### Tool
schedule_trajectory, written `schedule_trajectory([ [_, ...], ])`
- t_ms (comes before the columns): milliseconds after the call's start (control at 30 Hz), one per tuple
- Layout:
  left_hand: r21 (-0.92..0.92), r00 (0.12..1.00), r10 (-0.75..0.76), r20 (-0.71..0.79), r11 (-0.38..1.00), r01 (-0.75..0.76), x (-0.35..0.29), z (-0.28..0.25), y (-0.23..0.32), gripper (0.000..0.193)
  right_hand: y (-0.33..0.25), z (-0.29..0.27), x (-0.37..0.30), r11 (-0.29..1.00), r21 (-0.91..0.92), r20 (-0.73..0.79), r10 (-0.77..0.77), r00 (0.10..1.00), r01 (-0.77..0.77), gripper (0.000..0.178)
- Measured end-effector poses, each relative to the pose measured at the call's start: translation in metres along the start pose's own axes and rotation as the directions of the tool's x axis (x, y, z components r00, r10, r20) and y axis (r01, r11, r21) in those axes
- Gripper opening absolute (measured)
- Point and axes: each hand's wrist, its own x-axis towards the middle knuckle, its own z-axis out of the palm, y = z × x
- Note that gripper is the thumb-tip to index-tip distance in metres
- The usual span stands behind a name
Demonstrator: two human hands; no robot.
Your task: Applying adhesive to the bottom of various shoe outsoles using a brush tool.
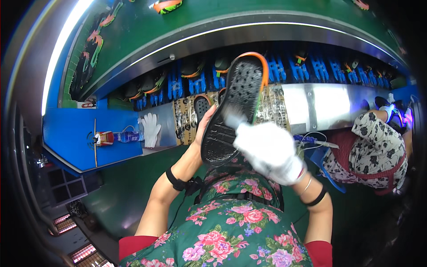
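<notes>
Your bare left hand (204,124) grips the black, orange-rimmed shoe sole (240,84) by its left edge before you, apparently leaving its pitted face free for the pale, motion-blurred tool (235,117) clasped in your white-gloved right hand (269,149).

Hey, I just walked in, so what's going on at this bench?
A person is handling a black shoe sole with an orange rim at its far end. The bare left hand holds it by its left edge. The white-gloved right hand holds a pale tool at the sole, too blurred to identify. Another black sole lies beyond, and a loose white glove lies to the left. Another person is over on the right.
</notes>
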Motion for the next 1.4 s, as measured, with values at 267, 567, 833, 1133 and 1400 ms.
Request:
schedule_trajectory([
  [267,0.2,0.957,0.124,0.261,0.963,-0.179,-0.042,0.03,0.011,0.104,-0.005,-0.02,-0.022,0.163,0.95,0.081,0.691,0.718,-0.265,0.012],
  [567,-0.039,0.849,0.201,0.488,0.977,-0.209,-0.082,0.036,0.023,0.096,0.025,0.03,-0.088,-0.078,0.989,0.121,0.912,0.391,-0.126,0.027],
  [833,0.113,0.771,0.142,0.621,0.957,-0.268,-0.096,0.051,0.064,0.104,0.037,0.052,-0.092,-0.062,0.986,0.11,0.94,0.322,-0.154,0.025],
  [1133,0.162,0.668,0.503,0.548,0.72,-0.675,-0.089,0.125,0.283,0.106,0.04,0.07,-0.063,-0.009,0.966,0.102,0.931,0.349,-0.257,0.025],
  [1400,0.43,0.094,0.994,0.047,0.065,-0.9,-0.09,0.108,0.318,0.094,0.05,0.083,-0.078,0.012,0.932,0.103,0.95,0.295,-0.363,0.024],
])
